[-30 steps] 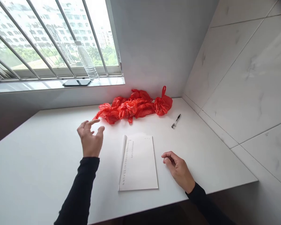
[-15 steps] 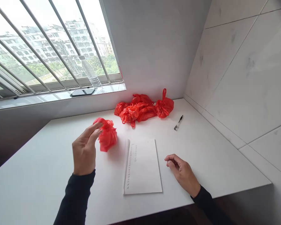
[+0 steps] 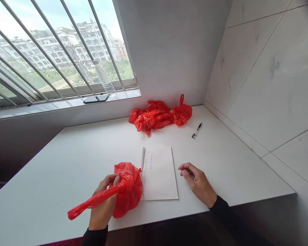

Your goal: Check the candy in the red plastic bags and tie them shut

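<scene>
My left hand [image 3: 106, 194] is closed on a crinkled red plastic bag [image 3: 129, 194], near the front of the white table. The bag's neck is pinched between thumb and fingers, and a long twisted end trails back over the wrist. Its bulging body hangs beside the notebook and covers the lower left corner; what is inside is hidden. The open notebook [image 3: 161, 174] lies flat with columns of small writing on its left side. Right of it, my right hand [image 3: 199, 184] rests on the table with its fingers curled toward the thumb, holding nothing.
Several tied red plastic bags [image 3: 156, 118] are bunched against the back wall. A black-capped clear pen [image 3: 197, 130] lies to their right. On the sill of the barred window are a phone [image 3: 95, 99] and a clear water bottle [image 3: 105, 80]. A tiled wall [image 3: 267, 85] bounds the right side.
My left hand has brought the red bag down and nearer, to the notebook's left edge, and the bag's twisted end now shows. The right hand has hardly moved. The view has shifted slightly.
</scene>
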Demonstrator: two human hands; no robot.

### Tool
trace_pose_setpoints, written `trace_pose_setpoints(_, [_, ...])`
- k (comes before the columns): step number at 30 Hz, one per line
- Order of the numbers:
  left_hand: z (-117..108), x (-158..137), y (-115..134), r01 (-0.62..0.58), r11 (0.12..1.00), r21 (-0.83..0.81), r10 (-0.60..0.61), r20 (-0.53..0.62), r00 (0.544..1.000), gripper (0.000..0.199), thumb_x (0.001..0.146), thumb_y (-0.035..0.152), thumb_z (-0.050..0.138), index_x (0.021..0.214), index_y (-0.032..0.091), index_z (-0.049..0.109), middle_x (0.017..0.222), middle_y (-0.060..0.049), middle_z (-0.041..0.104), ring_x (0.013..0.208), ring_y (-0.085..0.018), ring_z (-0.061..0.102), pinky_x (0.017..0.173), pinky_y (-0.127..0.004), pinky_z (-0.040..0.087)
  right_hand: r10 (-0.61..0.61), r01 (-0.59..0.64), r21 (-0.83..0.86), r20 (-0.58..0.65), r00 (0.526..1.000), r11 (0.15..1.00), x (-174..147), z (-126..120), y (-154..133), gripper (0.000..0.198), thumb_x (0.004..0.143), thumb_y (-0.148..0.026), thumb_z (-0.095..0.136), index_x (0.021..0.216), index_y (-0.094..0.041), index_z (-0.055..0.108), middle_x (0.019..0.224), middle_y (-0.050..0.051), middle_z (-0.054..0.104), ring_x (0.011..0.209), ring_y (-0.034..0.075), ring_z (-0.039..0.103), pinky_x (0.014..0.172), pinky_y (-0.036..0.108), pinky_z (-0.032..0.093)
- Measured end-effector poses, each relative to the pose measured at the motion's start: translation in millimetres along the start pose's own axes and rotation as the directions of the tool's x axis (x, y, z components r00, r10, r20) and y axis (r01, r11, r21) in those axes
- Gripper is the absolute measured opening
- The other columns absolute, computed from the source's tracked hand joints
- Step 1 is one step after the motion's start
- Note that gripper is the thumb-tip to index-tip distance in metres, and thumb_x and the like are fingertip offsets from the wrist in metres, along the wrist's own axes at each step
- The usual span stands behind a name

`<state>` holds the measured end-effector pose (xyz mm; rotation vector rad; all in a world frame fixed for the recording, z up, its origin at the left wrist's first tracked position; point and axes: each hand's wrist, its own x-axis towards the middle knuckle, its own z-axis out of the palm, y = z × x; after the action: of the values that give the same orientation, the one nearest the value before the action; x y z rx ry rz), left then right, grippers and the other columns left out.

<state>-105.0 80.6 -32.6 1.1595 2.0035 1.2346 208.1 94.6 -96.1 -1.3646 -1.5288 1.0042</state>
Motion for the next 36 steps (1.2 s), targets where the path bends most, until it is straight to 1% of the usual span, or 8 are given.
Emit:
trace_pose_setpoints(2, [-4, 1, 5, -0.022, 0.999, -0.024, 0.022, -0.009, 1.000, 0.051, 0.074, 0.071, 0.069, 0.093, 0.024, 0.070, 0.086, -0.005, 0.070, 0.073, -0.025, 0.063, 0.063, -0.035, 0.050, -0.138, 0.142, -0.025, 0.115, 0.984, 0.990, -5, 10, -11, 0.024, 0.101, -0.039, 0.050, 0.113, -0.027, 0.068, 0.104, 0.005, 0.070, 0.099, 0.023, 0.065, 0.091, 0.039, 0.053])
trace_pose_setpoints(5, [-11, 6, 16, -0.061, 0.996, -0.069, 0.055, -0.084, 0.995, 0.055, 0.073, 0.073, 0.069, 0.094, 0.023, 0.068, 0.090, -0.004, 0.068, 0.076, -0.021, 0.059, 0.064, -0.031, 0.050, -0.380, 0.446, -0.107, 0.373, 0.846, 0.889, -9, 27, -19, 0.039, 0.096, -0.035, 0.061, 0.135, -0.030, 0.060, 0.131, 0.008, 0.063, 0.124, 0.027, 0.056, 0.114, 0.052, 0.040])
trace_pose_setpoints(8, [-14, 3, 33, -0.078, 0.989, -0.124, 0.069, -0.069, 0.995, 0.054, 0.077, 0.072, 0.067, 0.101, 0.024, 0.068, 0.096, -0.004, 0.069, 0.078, -0.021, 0.060, 0.062, -0.030, 0.050, -0.399, 0.561, -0.246, 0.489, 0.776, 0.790, -4, 35, -15, 0.045, 0.094, -0.031, 0.064, 0.139, -0.030, 0.057, 0.140, 0.010, 0.057, 0.134, 0.030, 0.050, 0.121, 0.068, 0.019])
trace_pose_setpoints(14, [6, -15, 65, -0.085, 0.974, -0.211, 0.119, 0.155, 0.981, 0.046, 0.083, 0.066, 0.066, 0.102, 0.024, 0.066, 0.086, -0.002, 0.069, 0.065, -0.018, 0.060, 0.055, -0.029, 0.051, -0.431, 0.507, -0.318, 0.281, 0.857, 0.801, 5, 20, -33, 0.056, 0.097, -0.024, 0.055, 0.151, -0.025, 0.040, 0.141, 0.013, 0.055, 0.135, 0.029, 0.050, 0.122, 0.066, 0.023])
trace_pose_setpoints(20, [42, -18, 85, -0.213, 0.951, -0.223, 0.283, 0.359, 0.889, 0.040, 0.087, 0.061, 0.063, 0.097, 0.023, 0.068, 0.083, -0.005, 0.070, 0.064, -0.021, 0.065, 0.052, -0.032, 0.054, -0.639, 0.652, -0.231, 0.138, 0.757, 0.722, 6, 14, -65, 0.031, 0.099, -0.019, 0.055, 0.129, -0.027, 0.056, 0.114, 0.006, 0.065, 0.106, 0.021, 0.061, 0.121, 0.055, 0.032])
trace_pose_setpoints(26, [51, -36, 71, -0.491, 0.862, -0.126, 0.507, 0.234, 0.830, 0.040, 0.092, 0.043, 0.064, 0.130, 0.033, 0.060, 0.140, -0.006, 0.055, 0.135, -0.029, 0.049, 0.112, -0.048, 0.043, -0.472, 0.470, -0.078, -0.005, 0.882, 0.879, 14, -2, -70, 0.011, 0.098, -0.015, 0.055, 0.099, -0.023, 0.063, 0.086, 0.000, 0.065, 0.082, 0.017, 0.057, 0.089, 0.038, 0.051])
trace_pose_setpoints(31, [56, -45, 38, -0.649, 0.759, 0.053, 0.610, 0.291, 0.737, 0.034, 0.091, 0.034, 0.068, 0.124, 0.035, 0.063, 0.131, -0.004, 0.060, 0.122, -0.026, 0.058, 0.099, -0.044, 0.054, -0.304, 0.303, 0.056, 0.007, 0.953, 0.951, 7, -21, -81, 0.009, 0.097, -0.018, 0.058, 0.095, -0.024, 0.065, 0.088, -0.001, 0.065, 0.081, 0.015, 0.058, 0.078, 0.030, 0.048])
trace_pose_setpoints(36, [46, -39, 27, -0.531, 0.845, 0.066, 0.521, 0.124, 0.844, 0.010, 0.097, 0.034, 0.061, 0.102, 0.030, 0.069, 0.116, -0.002, 0.068, 0.108, -0.021, 0.065, 0.057, -0.024, 0.053, -0.115, 0.119, 0.123, -0.039, 0.993, 0.985, 5, -41, -74, 0.012, 0.100, -0.034, 0.060, 0.097, -0.024, 0.066, 0.091, -0.001, 0.066, 0.086, 0.015, 0.061, 0.082, 0.029, 0.049])
